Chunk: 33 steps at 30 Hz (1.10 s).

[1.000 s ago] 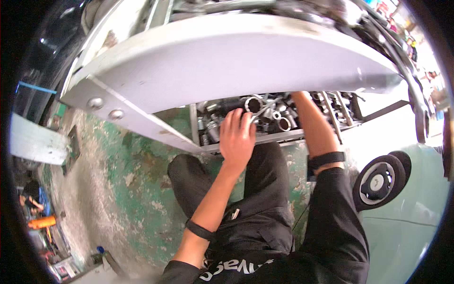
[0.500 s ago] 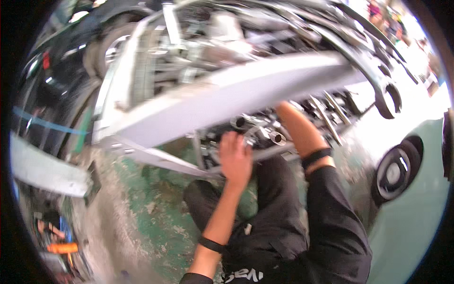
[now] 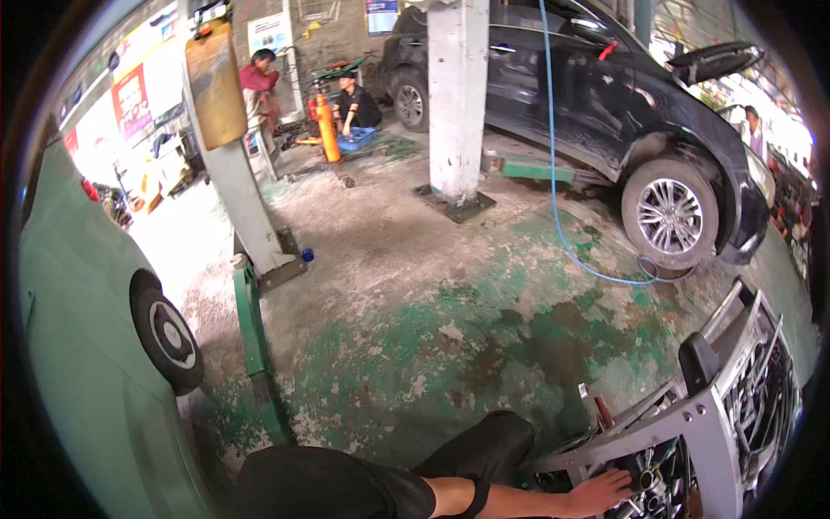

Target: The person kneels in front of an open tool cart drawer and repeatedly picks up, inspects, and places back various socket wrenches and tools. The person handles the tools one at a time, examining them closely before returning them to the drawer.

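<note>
Left hand: (image 3: 603, 490) palm down over the sockets, fingers loosely spread and bent a little; nothing shows in their hold, and contact cannot be told.
Right hand: not clearly made out; I cannot tell how its fingers stand.
Sockets: (image 3: 647, 480) jumbled in the lower part of the grey cart (image 3: 719, 450), by the left fingertips; probably hard, stiff and weighty for their size, hardly fragile, slick if oily.
Best hold: likely round the outer wall, thumb against fingers, or a fingertip hooked in the open end.
Floor: (image 3: 398, 337) worn green paint, with pale bare patches and dark stains.
Workshop: black car (image 3: 562, 108) beyond a pale post (image 3: 456, 104), blue hose (image 3: 554, 164) trailing down, pale green car (image 3: 91, 346) at left.
</note>
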Available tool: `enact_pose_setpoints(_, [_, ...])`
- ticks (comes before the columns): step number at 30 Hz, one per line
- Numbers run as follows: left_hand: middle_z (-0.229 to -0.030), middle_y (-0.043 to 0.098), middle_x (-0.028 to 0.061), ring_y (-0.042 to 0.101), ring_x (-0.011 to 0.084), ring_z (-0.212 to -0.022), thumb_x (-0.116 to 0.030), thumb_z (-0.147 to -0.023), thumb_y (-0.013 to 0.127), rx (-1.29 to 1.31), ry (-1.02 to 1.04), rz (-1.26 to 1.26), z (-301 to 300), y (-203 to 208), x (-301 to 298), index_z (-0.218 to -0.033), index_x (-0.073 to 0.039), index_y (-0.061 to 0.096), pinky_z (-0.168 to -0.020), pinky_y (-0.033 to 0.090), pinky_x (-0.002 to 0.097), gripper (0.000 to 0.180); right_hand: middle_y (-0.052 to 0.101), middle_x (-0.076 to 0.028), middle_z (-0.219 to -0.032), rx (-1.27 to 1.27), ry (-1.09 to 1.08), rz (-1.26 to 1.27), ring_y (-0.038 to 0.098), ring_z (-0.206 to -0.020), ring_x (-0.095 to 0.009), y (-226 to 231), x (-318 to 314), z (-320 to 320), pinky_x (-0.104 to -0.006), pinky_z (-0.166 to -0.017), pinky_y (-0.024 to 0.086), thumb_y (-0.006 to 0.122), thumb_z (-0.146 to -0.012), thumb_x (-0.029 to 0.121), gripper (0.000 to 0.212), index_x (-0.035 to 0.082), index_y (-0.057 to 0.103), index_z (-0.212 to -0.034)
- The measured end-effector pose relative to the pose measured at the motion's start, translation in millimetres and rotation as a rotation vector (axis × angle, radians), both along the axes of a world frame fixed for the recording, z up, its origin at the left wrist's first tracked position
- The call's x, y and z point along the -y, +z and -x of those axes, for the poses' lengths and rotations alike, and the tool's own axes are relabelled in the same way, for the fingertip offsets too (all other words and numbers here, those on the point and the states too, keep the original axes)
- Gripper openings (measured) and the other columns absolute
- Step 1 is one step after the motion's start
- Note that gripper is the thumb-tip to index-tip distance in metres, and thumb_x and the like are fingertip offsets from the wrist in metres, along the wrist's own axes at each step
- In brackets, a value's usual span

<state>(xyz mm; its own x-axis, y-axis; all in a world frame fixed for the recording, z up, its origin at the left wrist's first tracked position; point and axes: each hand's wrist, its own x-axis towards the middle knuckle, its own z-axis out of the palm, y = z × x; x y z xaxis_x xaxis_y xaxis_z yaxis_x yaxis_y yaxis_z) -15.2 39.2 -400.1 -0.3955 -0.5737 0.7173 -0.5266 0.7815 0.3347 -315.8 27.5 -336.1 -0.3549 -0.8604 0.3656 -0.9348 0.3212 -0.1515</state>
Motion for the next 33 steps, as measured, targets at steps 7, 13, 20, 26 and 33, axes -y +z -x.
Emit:
enact_pose_setpoints(7, [-0.072,0.061,0.0093,0.062,0.0219,-0.061,-0.018,-0.098,0.059,-0.750,-0.366,-0.455,-52.7,44.2,-50.9,-0.099,-0.006,0.064,-0.054,0.048,0.0343,0.012,0.061,-0.017,-0.126,-0.013,0.032,-0.039,0.060,-0.109,-0.029,-18.7,14.4,-12.2,-0.0398,-0.096,0.047,0.058,-0.093,0.026,0.039,0.004,0.060,-0.126])
enact_pose_setpoints(13, [-0.085,0.057,-0.0042,0.052,0.0039,-0.071,-0.032,-0.101,0.056,-0.886,-0.477,-1.253,-124.4,73.6,-91.1,-0.115,-0.007,0.058,-0.062,0.046,0.0228,0.028,0.060,-0.015,-0.130,0.027,0.055,0.052,0.059,-0.111,-0.027,2.5,-69.9,-27.2,-0.0388,-0.098,0.047,0.059,-0.095,0.028,0.042,0.005,0.059,-0.130])
enact_pose_setpoints(20, [-0.065,0.057,-0.0026,0.046,0.0022,-0.047,-0.013,-0.090,0.073,-0.742,-0.475,-1.456,-171.9,81.3,-86.1,-0.127,-0.002,0.059,-0.040,0.034,0.0207,0.041,0.066,-0.004,-0.081,1.843,0.020,0.056,0.046,-0.054,-0.005,13.0,-156.6,-274.2,-0.0192,-0.043,0.030,0.056,-0.100,0.022,0.027,0.000,0.070,-0.103])
enact_pose_setpoints(26, [-0.071,0.061,0.0061,0.047,0.0050,-0.045,-0.005,-0.093,0.066,-0.814,-0.415,-1.632,-184.3,94.9,-82.4,-0.123,0.002,0.059,-0.038,0.034,0.0222,0.033,0.060,-0.004,-0.077,1.870,0.046,-0.024,0.041,-0.047,-0.005,66.4,-135.9,-329.6,-0.0215,-0.040,0.028,0.041,-0.106,0.024,0.032,-0.001,0.058,-0.115])
enact_pose_setpoints(33, [-0.072,0.062,0.0029,0.052,0.0047,-0.052,-0.003,-0.088,0.072,-0.746,-0.503,-1.361,-186.5,100.9,-90.7,-0.120,0.000,0.062,-0.043,0.037,0.0205,0.034,0.064,-0.005,-0.079,1.894,0.190,0.005,0.050,-0.049,-0.007,49.6,-133.4,-320.0,-0.0188,-0.037,0.032,0.041,-0.106,0.032,0.039,-0.001,0.059,-0.114])
